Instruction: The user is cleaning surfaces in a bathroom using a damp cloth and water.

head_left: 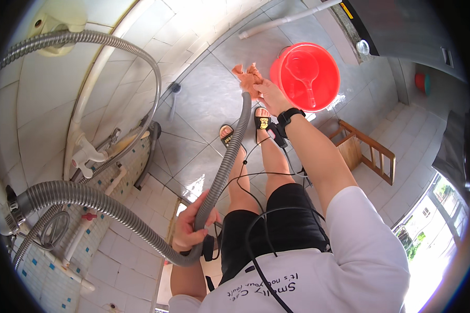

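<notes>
Corrugated grey hose [231, 151], one — curving in from the left wall [44, 125], gripped in the left hand [189, 224], fingers curled round it, free end near the right hand [270, 96]. Orange-brown cloth [249, 79], one — pinched by that hand beside the hose end. Hazards, judged: slackened left grip could let the hose spring aside; dangling black cable [244, 162] could snag it.

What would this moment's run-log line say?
left hand: grips grey hose | right hand: holds orange cloth by hose end | nearby: red bucket
</notes>
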The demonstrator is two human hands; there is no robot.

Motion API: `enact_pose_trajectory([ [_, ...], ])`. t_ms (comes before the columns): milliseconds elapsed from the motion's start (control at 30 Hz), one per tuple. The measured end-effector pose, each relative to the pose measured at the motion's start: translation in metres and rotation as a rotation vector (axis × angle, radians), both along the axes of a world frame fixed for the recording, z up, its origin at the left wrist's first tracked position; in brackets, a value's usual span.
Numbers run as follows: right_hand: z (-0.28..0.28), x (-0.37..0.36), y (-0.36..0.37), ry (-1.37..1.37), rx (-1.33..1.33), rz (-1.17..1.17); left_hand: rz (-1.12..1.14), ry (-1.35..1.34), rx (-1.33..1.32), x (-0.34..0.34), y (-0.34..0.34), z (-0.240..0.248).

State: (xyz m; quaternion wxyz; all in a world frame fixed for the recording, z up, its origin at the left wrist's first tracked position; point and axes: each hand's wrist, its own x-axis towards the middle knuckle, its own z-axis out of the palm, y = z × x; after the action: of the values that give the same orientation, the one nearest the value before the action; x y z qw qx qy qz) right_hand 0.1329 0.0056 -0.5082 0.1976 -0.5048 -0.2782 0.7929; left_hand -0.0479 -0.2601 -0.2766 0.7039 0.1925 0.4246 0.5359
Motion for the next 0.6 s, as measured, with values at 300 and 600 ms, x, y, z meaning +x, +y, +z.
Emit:
enact_pose_trajectory([
  [300,0.002,-0.026,-0.001,-0.192,-0.002,0.174,-0.033,-0.12,0.03,-0.007,-0.011,0.013],
  [600,-0.001,-0.033,-0.001,0.146,-0.123,0.136,-0.089,-0.063,0.013,-0.01,-0.012,0.023],
])
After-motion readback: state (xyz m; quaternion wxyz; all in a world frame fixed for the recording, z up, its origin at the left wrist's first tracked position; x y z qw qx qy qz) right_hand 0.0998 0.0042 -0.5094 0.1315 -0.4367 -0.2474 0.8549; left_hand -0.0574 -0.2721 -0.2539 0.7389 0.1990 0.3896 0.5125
